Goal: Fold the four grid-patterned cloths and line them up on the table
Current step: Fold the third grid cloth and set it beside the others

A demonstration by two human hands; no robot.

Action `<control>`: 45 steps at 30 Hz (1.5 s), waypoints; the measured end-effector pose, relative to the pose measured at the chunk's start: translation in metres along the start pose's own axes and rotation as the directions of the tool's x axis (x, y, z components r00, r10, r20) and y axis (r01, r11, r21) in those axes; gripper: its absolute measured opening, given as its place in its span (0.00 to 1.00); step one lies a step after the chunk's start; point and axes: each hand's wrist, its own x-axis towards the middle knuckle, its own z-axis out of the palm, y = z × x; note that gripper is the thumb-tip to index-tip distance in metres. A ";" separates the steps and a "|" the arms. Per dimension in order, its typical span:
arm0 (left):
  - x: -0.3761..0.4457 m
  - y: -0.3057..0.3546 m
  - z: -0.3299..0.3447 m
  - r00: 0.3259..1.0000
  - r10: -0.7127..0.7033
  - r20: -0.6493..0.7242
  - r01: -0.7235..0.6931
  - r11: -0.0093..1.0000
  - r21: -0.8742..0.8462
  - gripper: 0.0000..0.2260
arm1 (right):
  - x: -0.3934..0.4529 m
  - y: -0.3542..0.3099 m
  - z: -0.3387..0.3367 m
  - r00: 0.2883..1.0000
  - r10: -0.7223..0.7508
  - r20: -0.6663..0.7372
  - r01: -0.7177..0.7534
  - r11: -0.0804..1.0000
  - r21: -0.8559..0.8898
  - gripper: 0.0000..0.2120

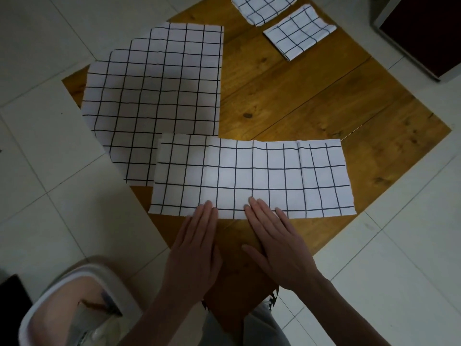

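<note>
The strip (252,177), a grid cloth folded into a long band, lies across the near part of the table (299,101). Both hands lie flat with straight fingers, holding nothing: the left hand (197,245) and right hand (277,245) press their fingertips on the strip's near edge, side by side. Its far left corner overlaps the open cloth (159,96), which hangs over the table's left edge. Two folded cloths (264,7) (299,33) sit at the far corner, just beside each other.

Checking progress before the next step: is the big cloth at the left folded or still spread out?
Spread out. The big cloth lies flat and wide, hanging over the table edge, much larger than the two folded squares.
</note>
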 end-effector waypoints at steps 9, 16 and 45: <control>-0.022 -0.038 -0.009 0.989 -0.139 -0.044 0.140 0.990 0.034 0.30 | -0.003 0.009 -0.001 1.000 -0.011 -0.010 0.010 1.000 -0.026 0.36; -0.022 -0.032 -0.004 0.981 -0.184 -0.061 0.186 0.982 0.017 0.30 | -0.015 0.026 -0.003 0.995 0.097 -0.029 -0.097 0.995 0.000 0.36; -0.020 -0.021 -0.010 0.971 -0.219 -0.101 0.217 0.976 -0.026 0.29 | -0.068 0.100 -0.009 0.848 0.494 -0.194 -0.462 0.866 0.190 0.30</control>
